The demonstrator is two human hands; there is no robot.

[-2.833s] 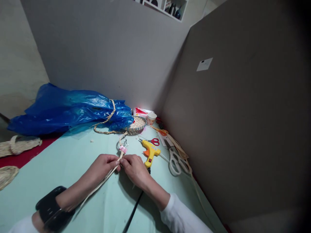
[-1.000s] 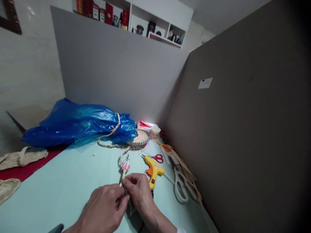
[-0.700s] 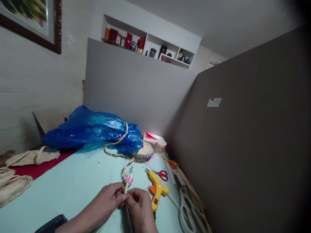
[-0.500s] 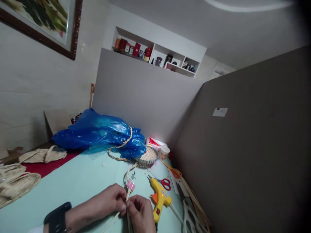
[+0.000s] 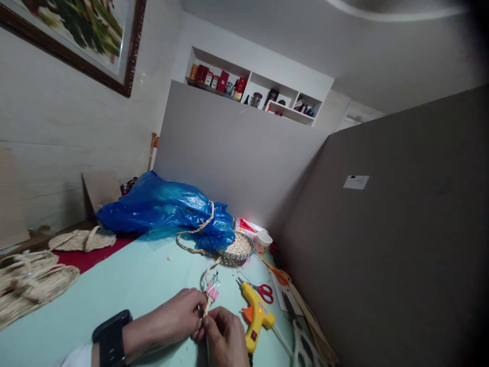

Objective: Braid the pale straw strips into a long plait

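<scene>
A pale braided straw cord [image 5: 208,307] runs up from between my hands, through a pink binder clip [image 5: 212,292] with wire handles, and on toward the blue bag. My left hand [image 5: 186,312], with a black watch on the wrist, pinches the cord from the left just below the clip. From the right, my right hand [image 5: 226,334] closes thumb and finger on the same cord, almost touching the left fingertips. Loose strand ends below are mostly hidden by the hands. A yellow glue gun [image 5: 257,318] lies close to the right hand.
Beyond the glue gun lie red-handled scissors [image 5: 265,292] and large pale-handled scissors [image 5: 303,346]. Farther back are a woven basket [image 5: 239,247], a paper cup [image 5: 263,241] and a blue plastic bag [image 5: 164,209]. Straw bundles [image 5: 38,285] lie left; a grey partition [image 5: 382,244] rises right.
The whole view has shifted slightly, moving the scene to the right. Both hands keep their pinch on the braided cord, with small finger movements.
</scene>
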